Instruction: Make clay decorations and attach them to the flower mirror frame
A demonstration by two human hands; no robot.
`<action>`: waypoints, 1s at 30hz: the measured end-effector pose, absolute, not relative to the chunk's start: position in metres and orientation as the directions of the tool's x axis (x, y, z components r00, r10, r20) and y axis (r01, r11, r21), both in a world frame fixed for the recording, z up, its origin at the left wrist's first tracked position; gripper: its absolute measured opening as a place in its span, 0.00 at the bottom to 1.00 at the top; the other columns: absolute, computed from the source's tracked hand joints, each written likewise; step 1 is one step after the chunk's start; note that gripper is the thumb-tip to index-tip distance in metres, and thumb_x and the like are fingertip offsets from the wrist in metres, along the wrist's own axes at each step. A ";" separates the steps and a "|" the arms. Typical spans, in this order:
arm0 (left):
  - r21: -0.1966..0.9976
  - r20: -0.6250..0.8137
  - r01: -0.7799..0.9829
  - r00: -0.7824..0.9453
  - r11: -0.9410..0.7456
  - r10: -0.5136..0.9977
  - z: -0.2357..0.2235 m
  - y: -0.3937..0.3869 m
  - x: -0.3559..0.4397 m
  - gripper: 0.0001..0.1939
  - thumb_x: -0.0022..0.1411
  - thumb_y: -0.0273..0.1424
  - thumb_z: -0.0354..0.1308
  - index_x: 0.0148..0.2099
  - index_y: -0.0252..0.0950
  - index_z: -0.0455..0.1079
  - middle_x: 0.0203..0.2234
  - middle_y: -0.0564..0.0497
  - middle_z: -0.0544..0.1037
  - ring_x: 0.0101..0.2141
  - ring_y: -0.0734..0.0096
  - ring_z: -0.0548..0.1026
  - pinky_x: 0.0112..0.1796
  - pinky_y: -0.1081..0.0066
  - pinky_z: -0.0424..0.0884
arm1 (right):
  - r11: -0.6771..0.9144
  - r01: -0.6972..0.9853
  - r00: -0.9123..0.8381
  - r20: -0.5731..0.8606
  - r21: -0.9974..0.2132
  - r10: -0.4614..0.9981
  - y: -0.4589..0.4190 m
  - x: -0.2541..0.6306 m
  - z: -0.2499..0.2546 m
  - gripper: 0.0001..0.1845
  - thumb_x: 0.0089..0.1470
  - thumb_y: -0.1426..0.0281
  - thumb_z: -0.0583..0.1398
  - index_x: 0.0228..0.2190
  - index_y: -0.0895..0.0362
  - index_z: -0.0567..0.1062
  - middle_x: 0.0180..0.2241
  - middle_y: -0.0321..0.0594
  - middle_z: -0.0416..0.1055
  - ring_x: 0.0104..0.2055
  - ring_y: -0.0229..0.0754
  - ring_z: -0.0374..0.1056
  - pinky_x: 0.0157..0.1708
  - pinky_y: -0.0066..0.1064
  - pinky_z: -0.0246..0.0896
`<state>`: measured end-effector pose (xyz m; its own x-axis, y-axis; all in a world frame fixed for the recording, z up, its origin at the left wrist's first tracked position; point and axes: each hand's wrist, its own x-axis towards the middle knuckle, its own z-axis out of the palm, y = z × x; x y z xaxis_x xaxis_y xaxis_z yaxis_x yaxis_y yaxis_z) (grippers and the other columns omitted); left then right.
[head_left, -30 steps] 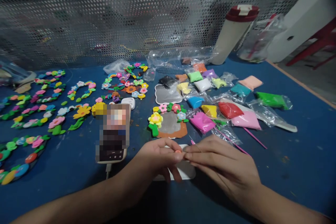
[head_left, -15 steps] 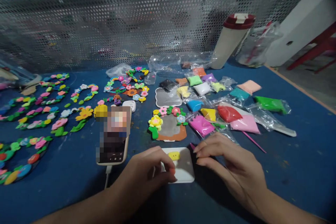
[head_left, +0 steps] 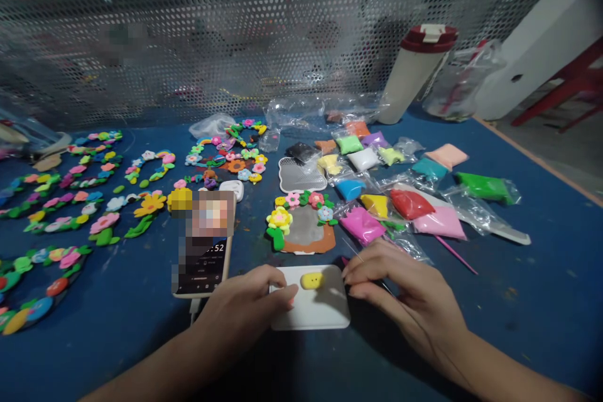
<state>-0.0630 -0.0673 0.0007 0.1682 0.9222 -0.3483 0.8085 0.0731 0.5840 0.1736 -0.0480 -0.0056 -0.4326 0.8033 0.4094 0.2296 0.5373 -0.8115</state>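
My left grip [head_left: 252, 301] touches a small orange clay bit [head_left: 291, 304] on the white board [head_left: 325, 314], can't tell if clenched, my right grip [head_left: 414, 292] pinches a thin tool [head_left: 345, 260], so I'd press lightly, clear of the 1 yellow clay piece [head_left: 311, 281].

dim light | table [head_left: 252, 251] shadowed (darkest bottom centre) | phone [head_left: 202, 270] partly pixelated | top-right corner dark
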 end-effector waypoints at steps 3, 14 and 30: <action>0.577 -0.330 0.811 0.122 0.098 0.936 0.005 -0.066 -0.061 0.15 0.59 0.46 0.52 0.33 0.45 0.75 0.18 0.59 0.70 0.23 0.73 0.69 0.22 0.77 0.56 | 0.548 0.225 -0.438 0.419 -0.805 0.795 -0.047 0.173 -0.005 0.03 0.53 0.75 0.61 0.31 0.55 0.73 0.30 0.35 0.73 0.34 0.35 0.69 0.35 0.28 0.64; 0.485 -0.032 0.804 0.409 -0.343 0.912 -0.009 -0.069 -0.076 0.11 0.65 0.37 0.49 0.44 0.47 0.72 0.37 0.58 0.79 0.33 0.73 0.76 0.30 0.77 0.67 | 0.552 0.238 -0.448 0.414 -0.799 0.792 -0.046 0.172 -0.003 0.04 0.54 0.77 0.61 0.32 0.56 0.73 0.31 0.36 0.74 0.35 0.35 0.69 0.35 0.27 0.63; 0.874 -0.124 0.476 0.409 -0.095 0.904 0.020 -0.064 -0.056 0.10 0.64 0.32 0.51 0.40 0.39 0.74 0.38 0.50 0.74 0.40 0.69 0.72 0.40 0.72 0.66 | 0.668 0.287 -0.414 0.540 -0.687 0.733 -0.043 0.168 0.008 0.08 0.53 0.76 0.61 0.36 0.54 0.76 0.33 0.39 0.77 0.35 0.40 0.72 0.35 0.32 0.67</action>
